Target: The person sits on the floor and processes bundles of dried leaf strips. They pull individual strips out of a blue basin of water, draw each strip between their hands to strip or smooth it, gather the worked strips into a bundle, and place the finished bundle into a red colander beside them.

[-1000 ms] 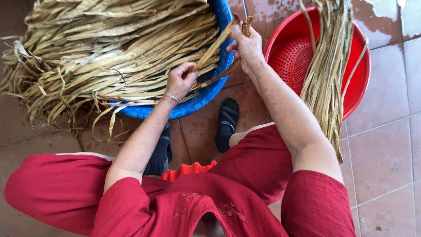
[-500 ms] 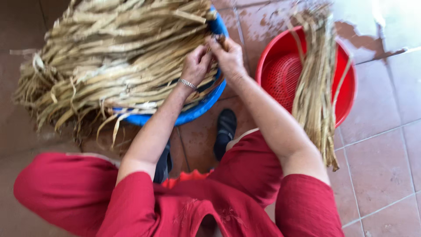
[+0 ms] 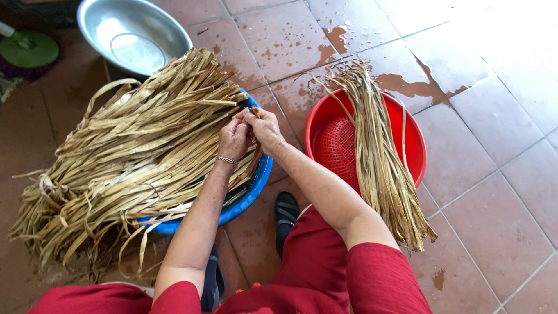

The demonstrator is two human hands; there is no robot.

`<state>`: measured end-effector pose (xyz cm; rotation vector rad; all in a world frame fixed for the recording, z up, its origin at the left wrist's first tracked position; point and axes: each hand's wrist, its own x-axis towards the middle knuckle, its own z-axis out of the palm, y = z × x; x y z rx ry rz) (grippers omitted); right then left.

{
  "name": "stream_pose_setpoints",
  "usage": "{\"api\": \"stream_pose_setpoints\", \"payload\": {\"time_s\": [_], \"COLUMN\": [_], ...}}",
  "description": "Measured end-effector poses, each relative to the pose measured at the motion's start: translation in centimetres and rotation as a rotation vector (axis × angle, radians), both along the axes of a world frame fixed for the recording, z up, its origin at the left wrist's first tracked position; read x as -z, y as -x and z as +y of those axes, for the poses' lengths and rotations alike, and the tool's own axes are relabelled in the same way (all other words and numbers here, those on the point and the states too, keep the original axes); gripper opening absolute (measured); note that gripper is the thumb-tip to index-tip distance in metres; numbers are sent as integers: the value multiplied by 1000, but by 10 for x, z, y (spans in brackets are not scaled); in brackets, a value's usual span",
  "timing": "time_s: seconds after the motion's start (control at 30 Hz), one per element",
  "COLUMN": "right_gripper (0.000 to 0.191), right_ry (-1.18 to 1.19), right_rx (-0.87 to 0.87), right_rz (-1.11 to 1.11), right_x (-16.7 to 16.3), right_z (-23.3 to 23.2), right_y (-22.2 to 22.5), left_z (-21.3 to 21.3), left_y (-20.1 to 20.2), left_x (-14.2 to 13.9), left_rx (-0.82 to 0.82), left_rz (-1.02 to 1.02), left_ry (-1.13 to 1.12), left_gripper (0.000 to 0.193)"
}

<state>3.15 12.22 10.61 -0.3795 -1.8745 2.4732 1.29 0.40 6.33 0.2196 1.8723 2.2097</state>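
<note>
At far left, a large heap of dried straw-coloured leaf strips lies across a blue basin, overhanging its rim on the near side. Behind it stands an empty metal bowl.

Over the basin's right edge, the left hand and right hand meet, touching. The fingers of both are drawn together, pinched on the end of a single strip lifted from the heap; how much of the strip is gripped cannot be told.

To the right, a red basin holds a red perforated strainer, with a thinner bundle of narrow strips laid across it, its ends trailing onto the wet tiled floor.

Judgement: the step in hand is working one strip at its tip, probably splitting or sorting. The next move calls for a firm two-handed pinch and a steady pull apart.
</note>
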Motion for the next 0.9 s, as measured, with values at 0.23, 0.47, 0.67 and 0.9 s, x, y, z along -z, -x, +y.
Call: {"api": "stream_pose_setpoints", "payload": {"time_s": [0.23,0.47,0.67,0.9], "right_gripper": [26,23,23,22], "right_ry": [117,211,270,240], "right_rx": [287,456,517,605], "right_rz": [20,-44,-74,-83], "right_x": [-18,-38,-46,-48], "right_z": [3,25,40,70], "right_y": [15,25,32,34], "left_z": [29,36,37,22], "left_y": [2,-15,-20,-30], "left_x": [-9,-39,-37,-25], "left_rx": [-108,18,29,79], "left_rz": [419,359,356,462], "left_ry": [327,508,586,634], "left_gripper": [32,37,35,29]}}
